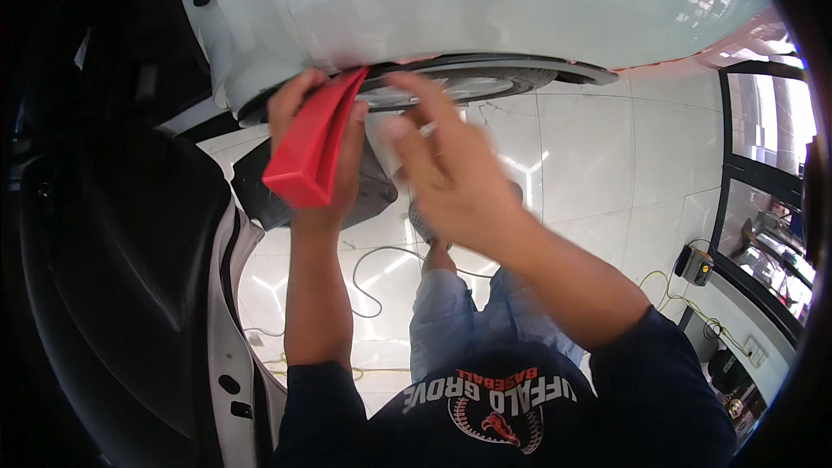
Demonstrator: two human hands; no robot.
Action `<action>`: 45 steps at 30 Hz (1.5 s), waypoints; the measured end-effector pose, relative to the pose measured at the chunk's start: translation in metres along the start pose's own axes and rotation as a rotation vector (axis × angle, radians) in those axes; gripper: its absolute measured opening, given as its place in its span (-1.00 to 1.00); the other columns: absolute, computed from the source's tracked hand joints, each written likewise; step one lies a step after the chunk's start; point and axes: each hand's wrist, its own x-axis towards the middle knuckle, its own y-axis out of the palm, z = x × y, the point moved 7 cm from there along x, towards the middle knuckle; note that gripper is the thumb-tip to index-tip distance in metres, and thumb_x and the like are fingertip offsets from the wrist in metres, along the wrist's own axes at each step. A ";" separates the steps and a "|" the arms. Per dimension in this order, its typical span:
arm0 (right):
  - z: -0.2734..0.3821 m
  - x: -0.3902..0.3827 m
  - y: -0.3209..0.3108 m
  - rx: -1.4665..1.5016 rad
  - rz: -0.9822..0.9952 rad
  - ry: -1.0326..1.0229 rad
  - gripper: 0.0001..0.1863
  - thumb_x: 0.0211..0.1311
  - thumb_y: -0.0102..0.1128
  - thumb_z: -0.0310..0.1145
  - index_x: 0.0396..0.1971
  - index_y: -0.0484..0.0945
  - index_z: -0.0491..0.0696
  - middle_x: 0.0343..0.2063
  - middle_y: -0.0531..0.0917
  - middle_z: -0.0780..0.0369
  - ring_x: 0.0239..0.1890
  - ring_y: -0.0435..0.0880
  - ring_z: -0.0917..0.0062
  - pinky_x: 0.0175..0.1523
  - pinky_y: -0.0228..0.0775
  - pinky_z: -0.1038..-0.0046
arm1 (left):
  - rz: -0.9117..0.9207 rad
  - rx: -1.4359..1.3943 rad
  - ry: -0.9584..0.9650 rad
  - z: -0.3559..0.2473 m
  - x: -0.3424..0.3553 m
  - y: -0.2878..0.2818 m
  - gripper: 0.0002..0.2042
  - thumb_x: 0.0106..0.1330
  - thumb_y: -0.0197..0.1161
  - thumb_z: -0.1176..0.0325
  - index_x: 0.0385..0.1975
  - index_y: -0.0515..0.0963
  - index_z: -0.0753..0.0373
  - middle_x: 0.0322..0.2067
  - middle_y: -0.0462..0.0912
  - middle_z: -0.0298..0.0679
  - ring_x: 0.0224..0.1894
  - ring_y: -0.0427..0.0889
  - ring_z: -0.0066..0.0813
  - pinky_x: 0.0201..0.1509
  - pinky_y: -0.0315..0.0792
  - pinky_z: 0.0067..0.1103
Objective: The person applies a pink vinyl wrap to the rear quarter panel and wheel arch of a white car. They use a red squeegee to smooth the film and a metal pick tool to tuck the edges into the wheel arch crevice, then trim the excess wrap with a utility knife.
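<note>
My left hand (347, 152) is closed around a red wedge-shaped squeegee-like piece (314, 143), narrow at its upper end and folded along its length. Its upper tip lies close to the wheel arch edge of a white car panel (485, 0). To the right of it, my right hand (442, 152) hovers below the arch, blurred by motion. Its index finger and thumb point to the left with a gap between them, and I see no tool in that hand. A small pale spot shows among its fingers, too smeared to name. Behind both hands is the car wheel (468, 87).
An open car door (130, 277) with black trim stands on my left. A dark flat piece (373, 191) lies on the tiled floor (589, 156) behind my left forearm. A grey cable (355, 273) loops near my feet. Glazed dark frames (724, 173) and a small box-shaped device (698, 267) are on the right.
</note>
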 end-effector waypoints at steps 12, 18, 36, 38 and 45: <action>-0.054 0.020 -0.039 -0.990 -0.235 -0.328 -0.26 0.06 0.21 -0.46 0.34 0.30 0.04 -0.52 0.60 0.13 -0.43 0.69 0.26 -0.47 0.53 0.29 | 0.058 0.511 0.321 -0.013 -0.030 0.072 -0.55 0.27 0.23 0.52 0.19 0.45 0.42 0.15 0.48 0.00 0.17 0.45 0.02 0.24 0.33 -0.22; -0.054 0.013 -0.040 -1.019 -0.177 -0.257 -0.32 0.09 0.20 -0.47 0.30 0.32 0.04 -0.45 0.66 0.08 -0.39 0.71 0.23 -0.42 0.53 0.24 | 0.093 0.532 0.280 -0.010 -0.021 0.078 -0.64 0.29 0.18 0.47 0.10 0.51 0.36 0.08 0.50 -0.05 0.14 0.43 -0.06 0.23 0.27 -0.20; -0.105 -0.068 -0.044 -0.120 -0.001 0.080 -0.69 0.32 0.16 -0.39 0.00 0.59 -0.20 -0.42 0.65 0.03 -0.43 0.65 0.29 -0.24 0.48 0.35 | -0.234 -0.324 -0.842 -0.015 -0.026 0.097 -0.65 0.40 0.24 0.40 0.13 0.50 0.37 -0.30 0.58 -0.32 -0.31 0.55 -0.52 -0.21 0.59 -0.51; -0.112 -0.087 -0.050 -0.199 0.082 0.046 -0.68 0.31 0.15 -0.39 0.00 0.59 -0.21 -0.38 0.66 0.00 -0.38 0.68 0.20 -0.19 0.51 0.30 | -0.312 -0.512 -0.949 -0.019 -0.019 0.106 -0.70 0.38 0.24 0.42 0.08 0.53 0.32 -0.32 0.54 -0.36 -0.30 0.51 -0.54 -0.22 0.61 -0.48; -0.123 -0.116 -0.120 -0.380 0.328 -0.144 -0.70 0.25 0.14 -0.45 -0.03 0.59 -0.20 -0.26 0.65 0.01 -0.23 0.66 0.11 -0.06 0.51 0.22 | -0.625 -0.597 -1.112 -0.016 -0.021 0.118 -0.64 0.37 0.20 0.48 0.16 0.48 0.27 -0.23 0.53 -0.31 -0.26 0.50 -0.46 -0.16 0.60 -0.38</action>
